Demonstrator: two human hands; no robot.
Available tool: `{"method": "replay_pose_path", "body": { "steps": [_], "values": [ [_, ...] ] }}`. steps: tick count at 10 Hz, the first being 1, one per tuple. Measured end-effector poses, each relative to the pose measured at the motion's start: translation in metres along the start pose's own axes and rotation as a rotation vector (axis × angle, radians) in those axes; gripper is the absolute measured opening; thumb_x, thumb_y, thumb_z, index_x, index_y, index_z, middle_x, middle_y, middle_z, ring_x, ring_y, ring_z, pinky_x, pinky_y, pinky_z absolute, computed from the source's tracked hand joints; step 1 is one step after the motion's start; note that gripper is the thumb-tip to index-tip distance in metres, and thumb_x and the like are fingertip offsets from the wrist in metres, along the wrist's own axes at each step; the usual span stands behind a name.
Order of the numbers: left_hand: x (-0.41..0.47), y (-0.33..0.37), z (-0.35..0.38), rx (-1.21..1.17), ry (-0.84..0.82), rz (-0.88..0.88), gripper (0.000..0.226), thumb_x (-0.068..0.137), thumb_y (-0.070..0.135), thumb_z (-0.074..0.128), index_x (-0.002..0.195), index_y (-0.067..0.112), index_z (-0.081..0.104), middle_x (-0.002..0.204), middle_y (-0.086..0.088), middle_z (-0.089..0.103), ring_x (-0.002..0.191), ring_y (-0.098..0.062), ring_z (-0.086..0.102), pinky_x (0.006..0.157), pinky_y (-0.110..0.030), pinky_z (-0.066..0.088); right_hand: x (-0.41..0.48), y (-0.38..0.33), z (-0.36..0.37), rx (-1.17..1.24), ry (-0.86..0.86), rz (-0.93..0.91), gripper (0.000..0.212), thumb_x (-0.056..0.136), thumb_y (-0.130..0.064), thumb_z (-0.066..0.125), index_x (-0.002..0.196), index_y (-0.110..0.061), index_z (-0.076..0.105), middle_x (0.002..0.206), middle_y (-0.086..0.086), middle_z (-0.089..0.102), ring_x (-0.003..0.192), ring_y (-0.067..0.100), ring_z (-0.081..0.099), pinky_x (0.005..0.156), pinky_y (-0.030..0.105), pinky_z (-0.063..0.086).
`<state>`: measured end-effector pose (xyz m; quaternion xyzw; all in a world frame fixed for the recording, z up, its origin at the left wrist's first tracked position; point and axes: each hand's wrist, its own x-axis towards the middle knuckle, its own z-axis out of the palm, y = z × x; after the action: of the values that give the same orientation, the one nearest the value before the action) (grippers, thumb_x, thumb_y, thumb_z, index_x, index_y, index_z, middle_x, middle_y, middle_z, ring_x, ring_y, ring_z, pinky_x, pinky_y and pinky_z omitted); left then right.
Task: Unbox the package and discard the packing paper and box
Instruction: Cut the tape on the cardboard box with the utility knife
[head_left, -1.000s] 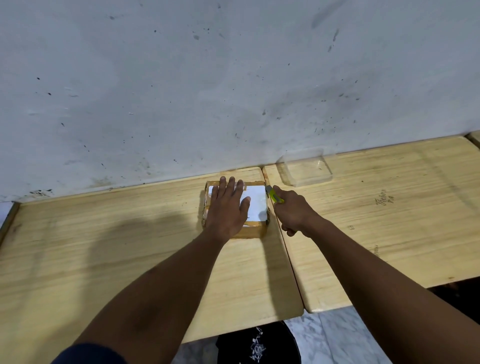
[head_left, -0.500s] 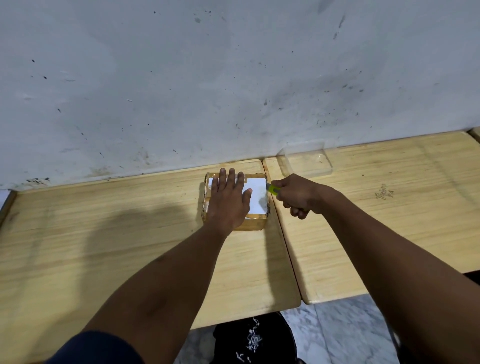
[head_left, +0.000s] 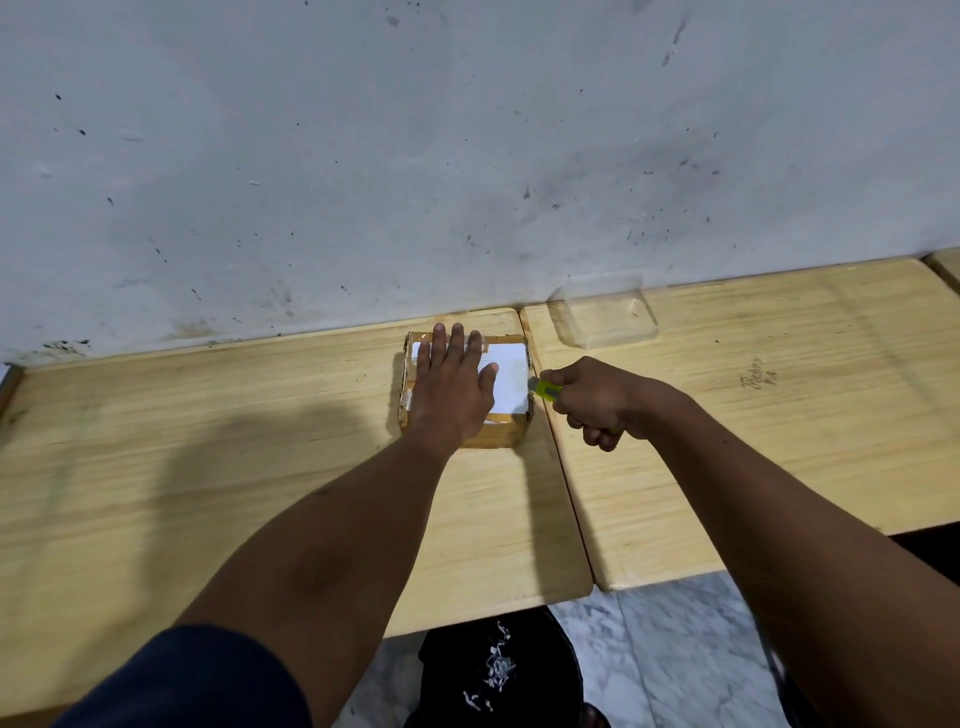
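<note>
Fingers (head_left: 457, 340) of my left hand (head_left: 451, 391) spread flat on the taped cardboard box (head_left: 511, 384), box near the wall on the left wooden table (head_left: 208, 441), my right hand (head_left: 597, 400) fisted around a yellow-green cutter (head_left: 546, 388), its tip at the box's right edge, clear plastic container (head_left: 605, 312) beyond the cutter

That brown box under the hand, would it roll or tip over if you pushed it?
The cardboard box is low and flat on the table, so it would probably slide, not tip. Flat sides mean no rolling. The left hand pressing down likely stops sliding.
</note>
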<state>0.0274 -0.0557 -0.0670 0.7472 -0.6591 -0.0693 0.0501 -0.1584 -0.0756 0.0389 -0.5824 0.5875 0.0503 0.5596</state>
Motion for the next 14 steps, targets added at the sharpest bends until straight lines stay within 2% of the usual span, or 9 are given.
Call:
{"method": "replay_pose_path", "body": {
  "steps": [4,8,10,11,12,13,14],
  "values": [
    [0.000,0.000,0.001,0.010,-0.001,-0.006,0.057,0.107,0.043,0.019,0.158,0.017,0.014,0.166,-0.009,0.004,0.153,-0.029,-0.007,0.122,-0.044,-0.005,-0.017,0.000,0.009,-0.016,0.037,-0.022,0.063,0.094,-0.002,0.030,0.154,-0.024,0.031,0.066,0.004,0.034,0.035,0.015,0.031,0.040,0.019,0.029],
    [0.000,-0.001,0.000,0.007,-0.008,0.011,0.058,0.107,0.043,0.019,0.158,0.017,0.014,0.166,-0.008,0.004,0.153,-0.029,-0.006,0.123,-0.044,-0.003,-0.023,0.003,0.016,-0.093,0.059,-0.040,0.062,0.091,0.000,0.029,0.148,-0.023,0.042,0.069,0.007,0.039,0.041,0.020,0.037,0.040,0.022,0.033],
    [0.001,-0.002,-0.002,0.018,-0.005,0.030,0.058,0.106,0.044,0.018,0.158,0.017,0.013,0.166,-0.008,0.003,0.153,-0.030,-0.007,0.122,-0.044,-0.003,-0.021,0.005,0.013,-0.118,0.064,-0.034,0.064,0.089,0.003,0.027,0.148,-0.020,0.041,0.067,0.006,0.037,0.041,0.019,0.035,0.041,0.023,0.030],
    [0.001,-0.003,-0.003,0.014,-0.011,0.036,0.059,0.106,0.045,0.017,0.158,0.017,0.012,0.166,-0.008,0.003,0.153,-0.029,-0.008,0.123,-0.044,-0.003,-0.023,0.007,0.008,-0.079,0.021,-0.033,0.061,0.091,-0.001,0.030,0.144,-0.026,0.046,0.065,0.004,0.032,0.036,0.017,0.031,0.042,0.021,0.027],
    [0.000,-0.005,-0.007,0.016,-0.022,0.049,0.059,0.106,0.044,0.018,0.158,0.017,0.012,0.166,-0.007,0.003,0.153,-0.029,-0.008,0.123,-0.044,-0.003,-0.024,0.012,-0.010,0.050,-0.032,-0.041,0.047,0.098,-0.020,0.044,0.141,-0.036,0.050,0.070,0.005,0.032,0.043,0.017,0.025,0.044,0.020,0.022],
    [0.000,-0.005,-0.009,0.018,-0.049,0.053,0.059,0.107,0.044,0.018,0.159,0.017,0.010,0.167,-0.007,0.000,0.152,-0.029,-0.010,0.122,-0.043,-0.005,-0.019,0.024,-0.031,0.181,0.036,-0.057,0.042,0.098,-0.037,0.055,0.140,-0.038,0.050,0.072,0.007,0.038,0.044,0.016,0.027,0.043,0.018,0.025],
    [-0.002,0.001,-0.009,0.034,-0.042,0.020,0.058,0.107,0.041,0.019,0.158,0.017,0.010,0.167,-0.008,0.001,0.153,-0.029,-0.008,0.122,-0.045,-0.004,-0.003,0.039,-0.033,0.266,0.167,-0.079,0.045,0.102,-0.029,0.049,0.146,-0.034,0.043,0.068,0.007,0.037,0.043,0.017,0.028,0.045,0.020,0.024]
  ]
}}
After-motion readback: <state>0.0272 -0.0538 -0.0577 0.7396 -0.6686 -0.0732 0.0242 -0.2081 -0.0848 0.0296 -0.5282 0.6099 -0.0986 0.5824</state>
